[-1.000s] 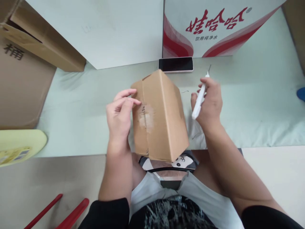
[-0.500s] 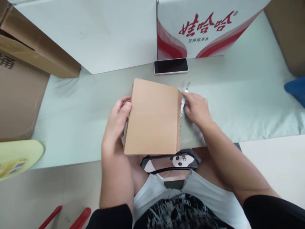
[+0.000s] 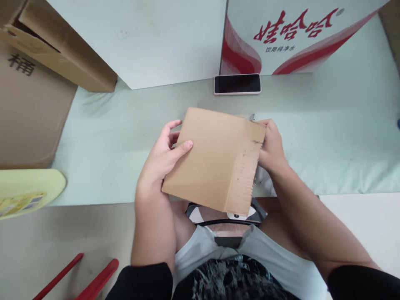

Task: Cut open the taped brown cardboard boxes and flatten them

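Note:
A small brown cardboard box (image 3: 209,154) is held tilted over the table's front edge, its plain face up and a rough, torn-looking strip along its right side. My left hand (image 3: 165,154) grips its left edge, thumb on the upper face and fingers partly behind. At the box's upper right edge is my right hand (image 3: 272,143), closed, with its fingertips mostly hidden by the cardboard. The metal blade of a utility knife (image 3: 252,117) pokes out above the box there; its white handle is hidden.
A black-screened phone (image 3: 237,84) lies beyond the box, against a white carton with red print (image 3: 290,50). Large brown cartons (image 3: 34,112) stand at left, above a yellow-green container (image 3: 31,185). Pale green cloth (image 3: 337,146) covers the table. Red legs (image 3: 96,279) show on the floor.
The box has turned so its taped side no longer shows and a plain face is up. My left hand has taken its edge. My right hand, with the knife, has moved in against the box.

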{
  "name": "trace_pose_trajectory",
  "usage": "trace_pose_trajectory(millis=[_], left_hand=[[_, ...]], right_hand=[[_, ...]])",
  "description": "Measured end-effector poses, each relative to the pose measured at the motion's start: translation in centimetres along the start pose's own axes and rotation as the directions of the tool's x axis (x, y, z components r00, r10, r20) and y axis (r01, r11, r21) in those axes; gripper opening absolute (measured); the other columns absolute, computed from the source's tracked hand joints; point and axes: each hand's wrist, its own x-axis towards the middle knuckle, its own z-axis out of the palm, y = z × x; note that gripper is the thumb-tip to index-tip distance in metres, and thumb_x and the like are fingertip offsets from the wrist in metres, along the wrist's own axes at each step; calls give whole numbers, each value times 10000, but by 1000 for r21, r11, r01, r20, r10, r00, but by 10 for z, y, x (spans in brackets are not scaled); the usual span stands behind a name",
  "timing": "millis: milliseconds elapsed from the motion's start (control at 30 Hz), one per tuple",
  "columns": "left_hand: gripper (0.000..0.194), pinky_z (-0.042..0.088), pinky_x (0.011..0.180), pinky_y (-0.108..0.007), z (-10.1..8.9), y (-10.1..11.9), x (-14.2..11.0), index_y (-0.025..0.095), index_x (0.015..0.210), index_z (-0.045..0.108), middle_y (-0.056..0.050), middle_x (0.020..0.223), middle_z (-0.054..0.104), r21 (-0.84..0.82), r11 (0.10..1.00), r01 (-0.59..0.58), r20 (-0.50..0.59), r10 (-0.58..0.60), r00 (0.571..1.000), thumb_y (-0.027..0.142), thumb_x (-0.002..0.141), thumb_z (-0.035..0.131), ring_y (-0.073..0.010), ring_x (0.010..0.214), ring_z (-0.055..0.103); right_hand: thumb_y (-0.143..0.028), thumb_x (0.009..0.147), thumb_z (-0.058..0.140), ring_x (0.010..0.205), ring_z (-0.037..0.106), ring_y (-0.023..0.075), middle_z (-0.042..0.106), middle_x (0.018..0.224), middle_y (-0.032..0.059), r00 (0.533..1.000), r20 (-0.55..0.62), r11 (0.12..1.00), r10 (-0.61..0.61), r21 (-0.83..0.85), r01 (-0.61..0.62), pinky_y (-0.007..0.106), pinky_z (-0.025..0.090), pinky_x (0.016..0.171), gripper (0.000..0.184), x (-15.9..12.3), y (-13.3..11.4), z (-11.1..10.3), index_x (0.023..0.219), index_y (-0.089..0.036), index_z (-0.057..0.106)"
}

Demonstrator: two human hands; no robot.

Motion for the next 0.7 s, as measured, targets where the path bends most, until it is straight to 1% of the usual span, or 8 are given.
trace_pose_trajectory(millis=[133,200,300,400,467,567,633,700], left_hand=[[733,665,692,-409,1,6,-4,320,1260,566,-71,1124,754,-130,991,31,17,-29,999,397,636,943,-327,945,795],[801,665,725,-445,1,6,-4,330,1280,540,-67,1092,752,-110,994,-24,-59,18,998,439,606,959,-351,971,791],[879,659,796,-488,-2,1,2,342,1295,490,-56,1060,736,-87,988,-125,-220,104,970,535,579,962,-357,1025,773],[841,656,845,-483,-5,-7,10,346,1232,460,-28,1070,720,-168,966,-195,-334,130,934,493,578,967,-313,1031,759],[787,660,825,-463,-8,-11,15,347,1187,462,-12,1047,723,-199,964,-176,-371,92,924,464,587,957,-290,996,760],[717,663,792,-450,-12,-17,20,337,1121,477,-4,1022,740,-205,972,-114,-403,22,915,463,587,938,-286,975,765],[677,664,797,-448,-14,-20,22,325,1074,476,-3,1032,747,-212,971,-114,-433,11,901,456,589,930,-284,992,764],[653,663,806,-449,-16,-24,24,321,1063,474,-4,1050,746,-193,972,-133,-450,33,892,464,608,921,-280,1009,762]], right_hand=[[-505,797,699,956,650,279,669,1026,87,998,-59,984,2,181,9,476,553,850,335,-2,-9,-5,1019,-254,700],[-574,820,672,970,663,286,690,992,85,998,-62,965,-28,259,43,496,555,878,328,-2,-11,-4,904,-258,699],[-722,894,524,935,661,284,653,782,70,987,34,924,-158,358,136,524,540,930,535,2,-15,1,649,-255,612],[-789,912,437,857,651,264,615,661,50,937,188,851,-296,497,169,511,546,929,635,4,-20,3,601,-250,564],[-763,920,461,853,664,255,676,738,58,912,259,822,-319,555,130,479,569,898,589,3,-21,3,674,-247,600],[-665,909,577,996,707,275,748,988,94,911,273,804,-308,587,96,464,585,931,443,-4,-17,3,954,-239,686],[-621,856,682,1171,691,303,740,1195,131,927,250,800,-279,594,81,489,554,1034,501,-8,-13,5,1172,-233,670],[-612,816,745,1230,671,307,721,1284,144,955,220,816,-198,577,36,493,521,1085,577,-10,-12,8,1236,-228,651]])
